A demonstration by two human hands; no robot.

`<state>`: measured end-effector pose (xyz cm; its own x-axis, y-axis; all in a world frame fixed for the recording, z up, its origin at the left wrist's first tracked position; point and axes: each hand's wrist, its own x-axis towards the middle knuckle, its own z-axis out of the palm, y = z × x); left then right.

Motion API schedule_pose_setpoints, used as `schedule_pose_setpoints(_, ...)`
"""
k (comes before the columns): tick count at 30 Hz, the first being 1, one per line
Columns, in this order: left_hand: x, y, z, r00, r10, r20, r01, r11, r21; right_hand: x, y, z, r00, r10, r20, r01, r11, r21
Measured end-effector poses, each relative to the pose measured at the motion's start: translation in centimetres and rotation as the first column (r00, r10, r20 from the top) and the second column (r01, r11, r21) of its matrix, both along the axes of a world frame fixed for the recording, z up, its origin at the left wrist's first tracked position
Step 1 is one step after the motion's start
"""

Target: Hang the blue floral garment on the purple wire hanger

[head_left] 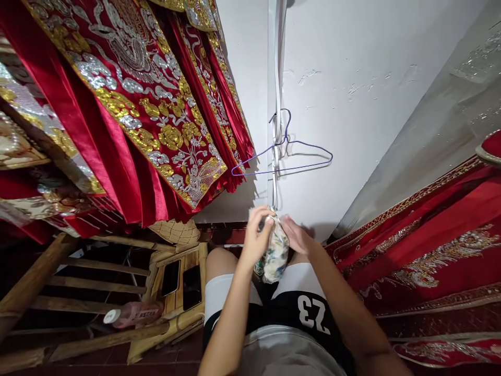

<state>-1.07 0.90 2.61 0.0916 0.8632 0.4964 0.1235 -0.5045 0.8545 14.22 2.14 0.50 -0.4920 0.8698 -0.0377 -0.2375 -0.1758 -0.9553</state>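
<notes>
Between my knees is a bunched piece of pale floral cloth (277, 253), with blue, green and yellow patches. My left hand (257, 237) is closed on the top of the cloth, thumb and fingers curled together. A small dark item shows between those fingers, too small to name. My right hand (296, 236) is at the cloth's right side, its fingers fairly straight and blurred by motion; the far side of the cloth is hidden. A white strap (275, 183) runs down the wall to just above the hands. A purple wire hanger (282, 156) hangs beside it.
Red embroidered garments (172, 130) with gold and silver work hang at the left. More red beaded fabric (438, 250) fills the right. A bamboo chair (183, 308) stands left of my legs, bearing two phones (171, 277) and a pink bottle (135, 314). The white wall (352, 62) faces me.
</notes>
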Motion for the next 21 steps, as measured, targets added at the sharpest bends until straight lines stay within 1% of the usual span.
schedule_pose_setpoints(1,-1.0,0.6,0.0,1.000,0.016,-0.004,-0.017,1.000,-0.014,0.1,0.2,0.8,1.000,0.025,0.011,-0.025,1.000,0.014)
schedule_pose_setpoints(2,-2.0,1.1,-0.1,1.000,-0.019,-0.021,0.018,0.999,-0.050,0.4,0.5,1.6,1.000,0.006,0.029,-0.008,0.998,0.054)
schedule_pose_setpoints(3,-2.9,1.6,-0.5,0.993,-0.104,-0.056,0.097,0.989,-0.107,0.7,0.9,2.4,0.997,-0.054,0.050,0.047,0.991,0.127)
schedule_pose_setpoints(4,-3.6,1.9,-1.0,0.969,-0.222,-0.108,0.200,0.963,-0.183,1.1,1.4,3.3,0.987,-0.147,0.067,0.128,0.965,0.229)
schedule_pose_setpoints(5,-4.3,2.0,-1.7,0.922,-0.348,-0.169,0.296,0.916,-0.271,1.6,2.0,4.1,0.964,-0.256,0.073,0.217,0.914,0.344)
schedule_pose_setpoints(6,-4.8,1.9,-2.4,0.862,-0.452,-0.229,0.357,0.863,-0.359,2.1,2.7,4.9,0.930,-0.361,0.069,0.294,0.843,0.450)
schedule_pose_setpoints(7,-5.2,1.6,-3.2,0.808,-0.521,-0.276,0.380,0.818,-0.432,2.7,3.6,5.7,0.891,-0.450,0.058,0.352,0.767,0.537)
schedule_pose_setpoints(8,-5.5,1.3,-3.9,0.770,-0.562,-0.301,0.387,0.787,-0.481,3.2,4.5,6.5,0.850,-0.525,0.040,0.400,0.692,0.601)
schedule_pose_setpoints(9,-5.7,0.8,-4.5,0.755,-0.582,-0.302,0.393,0.770,-0.503,3.7,5.6,7.1,0.810,-0.586,0.021,0.436,0.627,0.646)
schedule_pose_setpoints(10,-6.0,0.3,-4.8,0.758,-0.584,-0.292,0.399,0.768,-0.501,4.1,6.7,7.6,0.777,-0.630,0.013,0.457,0.577,0.677)
schedule_pose_setpoints(11,-6.2,-0.1,-4.9,0.770,-0.568,-0.290,0.397,0.783,-0.479,4.3,7.8,7.8,0.752,-0.658,0.019,0.461,0.547,0.699)
schedule_pose_setpoints(12,-6.5,-0.5,-4.7,0.785,-0.532,-0.317,0.370,0.814,-0.448,4.5,9.0,7.9,0.739,-0.673,0.042,0.451,0.540,0.711)
schedule_pose_setpoints(13,-6.8,-0.6,-4.3,0.793,-0.475,-0.380,0.313,0.854,-0.415,4.5,10.0,7.6,0.736,-0.672,0.079,0.431,0.556,0.710)
schedule_pose_setpoints(14,-7.2,-0.6,-3.8,0.785,-0.403,-0.470,0.234,0.896,-0.377,4.4,10.9,7.2,0.742,-0.660,0.122,0.408,0.589,0.697)
schedule_pose_setpoints(15,-7.7,-0.4,-3.1,0.758,-0.325,-0.566,0.149,0.931,-0.334,4.2,11.6,6.5,0.751,-0.639,0.163,0.388,0.628,0.674)
schedule_pose_setpoints(16,-8.2,0.0,-2.4,0.711,-0.257,-0.654,0.079,0.954,-0.289,4.1,12.0,5.8,0.761,-0.619,0.195,0.373,0.664,0.648)
schedule_pose_setpoints(17,-8.8,0.5,-1.7,0.652,-0.203,-0.730,0.031,0.970,-0.242,4.1,12.1,4.9,0.767,-0.604,0.217,0.363,0.688,0.628)
schedule_pose_setpoints(18,-9.5,1.2,-1.1,0.590,-0.152,-0.793,0.001,0.982,-0.188,4.2,11.9,4.2,0.768,-0.598,0.229,0.358,0.698,0.621)
schedule_pose_setpoints(19,-10.3,1.9,-0.6,0.528,-0.094,-0.844,-0.024,0.992,-0.125,4.5,11.5,3.5,0.766,-0.599,0.234,0.354,0.697,0.624)
schedule_pose_setpoints(21,-11.8,3.4,0.3,0.416,0.051,-0.908,-0.087,0.996,0.016,5.7,10.0,2.6,0.742,-0.626,0.240,0.359,0.673,0.647)
